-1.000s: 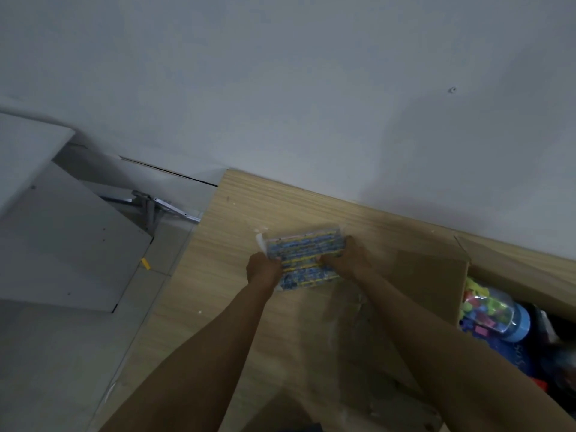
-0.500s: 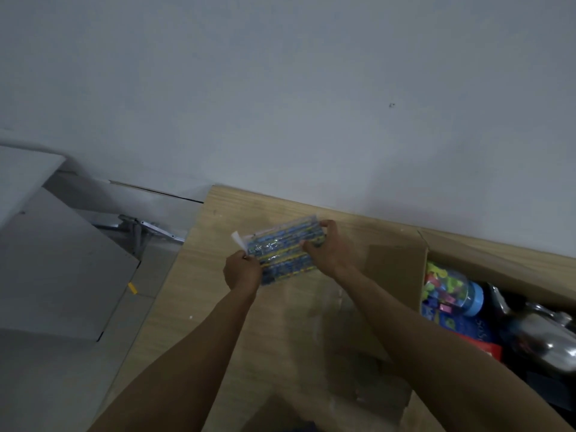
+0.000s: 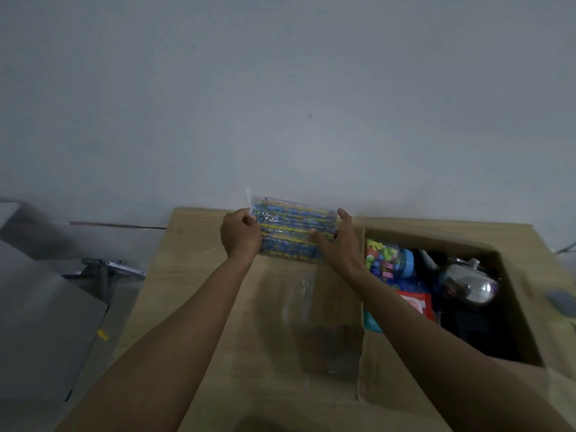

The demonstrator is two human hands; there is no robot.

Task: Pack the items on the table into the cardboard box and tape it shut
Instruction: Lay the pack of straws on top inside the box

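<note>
Clear-wrapped packet (image 3: 293, 229), blue-and-yellow printed, held above the wooden table (image 3: 187, 275) near its far edge. Its long axis runs left to right, with the right end slightly lower. The left hand (image 3: 240, 235) pinches the left end with curled fingers. The right hand (image 3: 338, 244) clasps the right end between thumb and fingers. The open cardboard box (image 3: 517, 307) lies just right of the right hand, which would probably lead the transfer. A toy jar (image 3: 389, 260) and a steel kettle (image 3: 467, 285) already sit inside the box.

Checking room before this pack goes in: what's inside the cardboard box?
Inside the cardboard box: a jar of colourful pieces, a steel kettle, a red packet. The right forearm covers the near-left corner; the dark bottom is unreadable.
</note>
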